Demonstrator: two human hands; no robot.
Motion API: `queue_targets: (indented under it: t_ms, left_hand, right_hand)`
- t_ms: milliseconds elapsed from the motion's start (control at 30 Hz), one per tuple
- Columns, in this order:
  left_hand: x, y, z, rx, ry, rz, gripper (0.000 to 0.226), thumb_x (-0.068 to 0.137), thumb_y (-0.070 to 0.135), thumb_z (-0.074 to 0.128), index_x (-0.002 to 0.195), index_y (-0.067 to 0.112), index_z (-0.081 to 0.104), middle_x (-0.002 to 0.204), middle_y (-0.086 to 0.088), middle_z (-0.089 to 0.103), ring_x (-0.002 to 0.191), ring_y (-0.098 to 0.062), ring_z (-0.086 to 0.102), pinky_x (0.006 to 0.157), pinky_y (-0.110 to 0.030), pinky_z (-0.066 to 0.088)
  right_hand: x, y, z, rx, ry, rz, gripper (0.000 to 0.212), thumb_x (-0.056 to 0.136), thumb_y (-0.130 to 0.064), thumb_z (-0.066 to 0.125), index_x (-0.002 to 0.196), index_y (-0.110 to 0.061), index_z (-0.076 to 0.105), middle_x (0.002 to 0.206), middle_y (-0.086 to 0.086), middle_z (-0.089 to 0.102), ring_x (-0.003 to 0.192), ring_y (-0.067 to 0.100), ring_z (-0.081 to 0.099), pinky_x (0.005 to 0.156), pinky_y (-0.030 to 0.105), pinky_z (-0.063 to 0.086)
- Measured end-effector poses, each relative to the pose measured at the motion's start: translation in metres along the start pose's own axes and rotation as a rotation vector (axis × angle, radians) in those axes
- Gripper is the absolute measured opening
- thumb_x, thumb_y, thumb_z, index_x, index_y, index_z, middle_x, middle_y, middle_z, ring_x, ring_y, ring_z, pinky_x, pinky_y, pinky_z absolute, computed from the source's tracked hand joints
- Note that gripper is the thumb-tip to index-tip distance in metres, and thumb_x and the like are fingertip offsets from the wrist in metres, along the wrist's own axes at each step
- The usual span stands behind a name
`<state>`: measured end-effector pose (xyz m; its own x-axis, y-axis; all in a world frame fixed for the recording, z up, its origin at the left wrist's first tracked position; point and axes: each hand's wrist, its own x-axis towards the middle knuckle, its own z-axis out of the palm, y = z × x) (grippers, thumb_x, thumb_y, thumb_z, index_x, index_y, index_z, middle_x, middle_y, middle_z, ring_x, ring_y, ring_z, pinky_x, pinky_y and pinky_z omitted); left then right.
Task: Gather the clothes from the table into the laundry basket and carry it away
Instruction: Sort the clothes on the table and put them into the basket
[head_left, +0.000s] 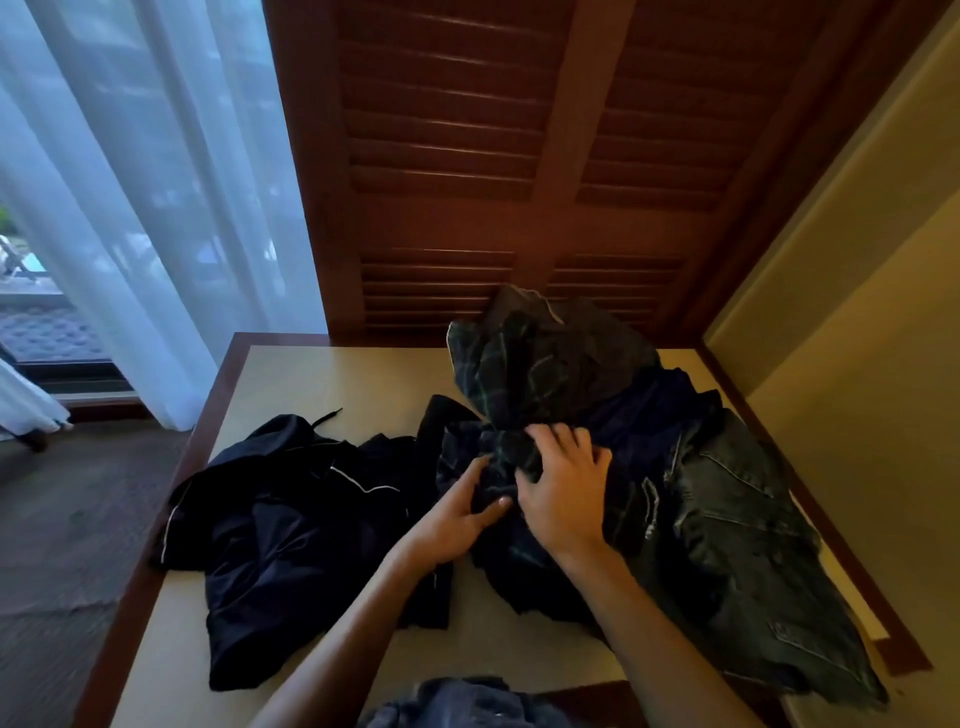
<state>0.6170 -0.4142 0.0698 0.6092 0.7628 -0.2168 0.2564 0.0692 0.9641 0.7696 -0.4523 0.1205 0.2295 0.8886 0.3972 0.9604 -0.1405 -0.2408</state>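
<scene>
While both my hands sit in the middle of the clothes, I am bunching up the dark plaid shirt (524, 374). My left hand (457, 514) lies at about 7 o'clock from the bunch, fingers a little apart and bent, pushing into the cloth with the thumb on top. My right hand (561, 488) lies at about 5 o'clock, fingers spread and curled over the cloth, pressing down on it. I think neither hand has a full tight hold yet.

To do this well, I should scoop from under the pile and squeeze my hands toward each other, so no sleeve hangs down and drags. The cloth is soft and floppy, so a small pinch would let most of it slip out.

Dark jeans (727, 519) lie at 3 o'clock from my hands, touching the plaid shirt. A black jacket with thin white lines (270, 519) lies at 9 o'clock, spread flat on the table (322, 379). All the clothes are on the table, so the job has hardly begun.

I cannot see a laundry basket for sure. Some blue-gray cloth (457, 701) shows at 6 o'clock, at the bottom edge. It may be in the basket or it may be what I am wearing. I cannot tell which.
</scene>
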Motion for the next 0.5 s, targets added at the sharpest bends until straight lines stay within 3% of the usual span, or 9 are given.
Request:
queue_targets:
  t_ms: [100,167,233,300,333,400,500]
  left_hand:
    - [-0.002,-0.02,-0.013,0.37,0.004,-0.085,0.043,0.097,0.011,0.058,0.138,0.025,0.055,0.13,0.001,0.066,0.124,-0.016,0.061,0.105,-0.028,0.047]
    - [-0.012,-0.03,-0.028,0.485,0.152,-0.131,0.036,0.098,0.007,0.051,0.129,0.02,0.065,0.128,-0.005,0.067,0.122,-0.023,0.061,0.099,-0.02,0.042]
    - [-0.024,-0.037,-0.049,0.543,0.46,-0.081,0.033,0.097,0.015,0.056,0.127,0.025,0.066,0.137,-0.003,0.061,0.128,-0.026,0.052,0.103,-0.027,0.037]
    - [-0.033,-0.043,-0.071,0.701,0.715,-0.156,0.045,0.094,0.046,0.062,0.136,0.033,0.055,0.154,-0.007,0.042,0.142,-0.032,0.032,0.115,-0.044,0.025]
    - [-0.036,-0.048,-0.079,0.75,0.738,-0.257,0.062,0.089,0.063,0.059,0.143,0.037,0.045,0.16,-0.011,0.028,0.147,-0.034,0.02,0.119,-0.051,0.015]
    - [-0.039,-0.061,-0.085,0.73,0.632,-0.417,0.091,0.079,0.087,0.044,0.154,0.041,0.02,0.167,-0.015,0.003,0.154,-0.033,-0.001,0.119,-0.064,0.0]
    - [-0.032,-0.084,-0.07,0.777,0.419,-0.483,0.109,0.072,0.098,0.023,0.157,0.041,-0.014,0.167,-0.013,-0.019,0.155,-0.027,-0.018,0.106,-0.071,-0.023]
  right_hand:
    - [-0.049,0.0,0.041,-0.161,-0.353,-0.113,0.06,0.071,-0.041,0.074,0.125,-0.02,0.06,0.123,0.011,0.062,0.117,0.037,0.053,0.089,0.057,0.048]
    - [-0.086,0.015,0.075,-0.258,-0.628,-0.111,0.067,0.071,-0.058,0.066,0.128,-0.022,0.06,0.136,0.018,0.058,0.13,0.043,0.04,0.096,0.065,0.044]
    - [-0.099,0.02,0.091,-0.282,-0.747,-0.1,0.078,0.075,-0.075,0.052,0.133,-0.023,0.056,0.148,0.021,0.046,0.142,0.046,0.022,0.108,0.068,0.019]
    - [-0.085,0.012,0.085,-0.209,-0.789,-0.051,0.096,0.078,-0.088,0.031,0.149,-0.025,0.037,0.164,0.017,0.015,0.15,0.043,-0.007,0.113,0.063,-0.008]
    - [-0.076,0.007,0.08,-0.161,-0.808,-0.01,0.1,0.077,-0.091,0.024,0.154,-0.026,0.027,0.166,0.014,0.001,0.149,0.04,-0.018,0.114,0.063,-0.012]
    - [-0.064,-0.003,0.074,-0.078,-0.737,0.027,0.1,0.076,-0.093,0.024,0.152,-0.028,0.028,0.166,0.009,-0.015,0.149,0.036,-0.024,0.116,0.066,-0.006]
    - [-0.071,-0.015,0.076,-0.026,-0.605,-0.019,0.096,0.071,-0.092,0.038,0.145,-0.032,0.032,0.162,0.002,-0.029,0.15,0.036,-0.019,0.112,0.07,0.002]
